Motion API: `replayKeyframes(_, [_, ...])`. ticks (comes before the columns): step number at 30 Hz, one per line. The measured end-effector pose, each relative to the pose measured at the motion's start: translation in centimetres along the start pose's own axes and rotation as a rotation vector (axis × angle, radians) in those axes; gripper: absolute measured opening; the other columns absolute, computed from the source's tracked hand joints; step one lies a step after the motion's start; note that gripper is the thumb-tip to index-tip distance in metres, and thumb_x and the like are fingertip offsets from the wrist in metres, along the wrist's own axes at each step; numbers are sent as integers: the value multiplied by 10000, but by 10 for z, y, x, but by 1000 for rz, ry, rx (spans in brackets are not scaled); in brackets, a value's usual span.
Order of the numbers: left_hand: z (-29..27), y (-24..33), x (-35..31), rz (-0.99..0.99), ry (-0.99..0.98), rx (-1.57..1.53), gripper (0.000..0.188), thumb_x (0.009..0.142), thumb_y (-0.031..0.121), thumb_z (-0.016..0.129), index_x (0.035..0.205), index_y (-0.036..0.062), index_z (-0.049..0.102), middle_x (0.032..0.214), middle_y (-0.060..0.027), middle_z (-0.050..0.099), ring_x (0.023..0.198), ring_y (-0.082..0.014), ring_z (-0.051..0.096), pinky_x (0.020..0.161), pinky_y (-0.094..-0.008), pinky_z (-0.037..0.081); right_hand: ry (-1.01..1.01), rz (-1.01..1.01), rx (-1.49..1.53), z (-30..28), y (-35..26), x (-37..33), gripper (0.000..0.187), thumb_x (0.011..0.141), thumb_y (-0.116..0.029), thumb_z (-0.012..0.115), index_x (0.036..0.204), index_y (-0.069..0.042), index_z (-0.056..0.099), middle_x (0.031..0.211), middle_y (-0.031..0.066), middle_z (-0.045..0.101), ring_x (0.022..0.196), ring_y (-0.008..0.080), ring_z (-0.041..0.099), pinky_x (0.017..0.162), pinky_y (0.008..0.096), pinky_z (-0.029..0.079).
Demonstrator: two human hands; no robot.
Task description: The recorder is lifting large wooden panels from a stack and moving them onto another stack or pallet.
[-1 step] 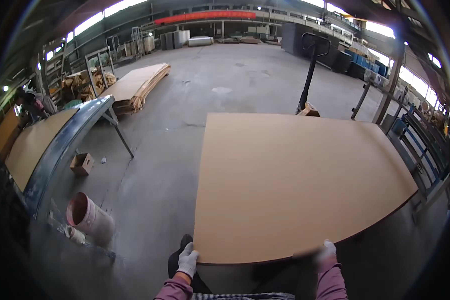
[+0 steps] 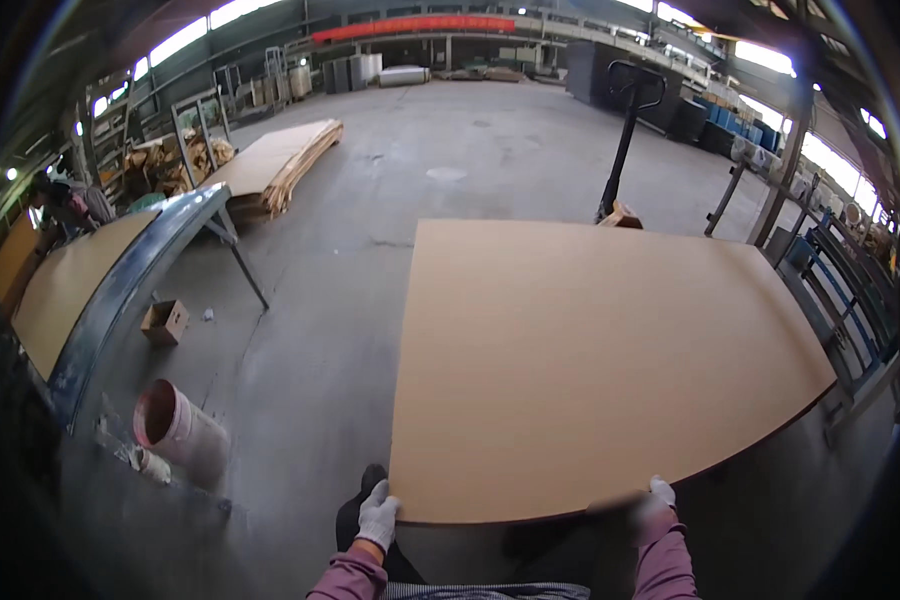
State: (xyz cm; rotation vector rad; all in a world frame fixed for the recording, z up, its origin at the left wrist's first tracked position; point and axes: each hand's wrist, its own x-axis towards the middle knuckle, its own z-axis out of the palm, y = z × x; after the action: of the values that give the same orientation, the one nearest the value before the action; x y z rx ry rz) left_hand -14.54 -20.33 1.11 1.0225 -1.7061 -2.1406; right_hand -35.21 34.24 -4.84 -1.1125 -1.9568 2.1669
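Note:
A large tan flat board (image 2: 600,370) spreads out ahead of me, its near edge at my waist. My left hand (image 2: 378,517), in a white glove, is closed on its near left corner, thumb on top. Farther right along that same near edge, my right hand (image 2: 658,498), also gloved, grips the board. A blurred smear covers part of this right hand and the edge beside it. The fingers of both hands are hidden beneath the board. What supports the board from below does not show.
Left stands a blue-edged table (image 2: 135,265) with another board on it, a person (image 2: 65,210) behind. Near it are a bucket (image 2: 182,430), a small carton (image 2: 165,322) and a sheet stack (image 2: 280,160). A pallet jack handle (image 2: 625,140) rises beyond my board; metal racks (image 2: 850,280) stand right.
The view has shifted very slightly, so the board's far edge sits a little higher in the picture. Both hands keep the same hold.

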Motion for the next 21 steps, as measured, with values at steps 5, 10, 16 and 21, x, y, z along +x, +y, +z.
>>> replayKeyframes(5, [3, 5, 4, 34, 56, 128, 502, 794, 67, 482, 1276, -54, 418, 1248, -155, 516, 1139, -224, 501, 971, -268, 352, 90, 305, -132, 30, -69, -76, 318, 878, -408, 465, 1073, -160, 502, 837, 46, 562, 436, 204, 455, 386, 330, 449])
replayKeyframes(10, [1, 14, -6, -61, 46, -14, 504, 772, 39, 496, 1265, -51, 436, 1233, -145, 528, 1126, -213, 512, 960, -265, 366, -50, 255, -381, 22, -68, -70, 361, 900, -419, 407, 1082, -126, 513, 842, 79, 589, 454, 257, 536, 356, 387, 441])
replayKeyframes(16, [11, 13, -6, -83, 40, -68, 487, 764, 39, 508, 1237, -61, 460, 1196, -137, 554, 1095, -211, 531, 945, -264, 377, -323, -1248, -2002, 28, -45, -73, 201, 764, -215, 560, 765, -18, 597, 643, 115, 617, 555, 229, 606, 570, 360, 505])
replayKeyframes(21, [-31, -14, 27, 205, 121, 203, 332, 789, 96, 530, 1093, -33, 562, 1070, -133, 609, 1021, -205, 558, 884, -275, 404, -635, -441, -1101, 177, -32, -235, 208, 760, -215, 584, 829, -19, 586, 608, 104, 603, 469, 187, 571, 492, 308, 478])
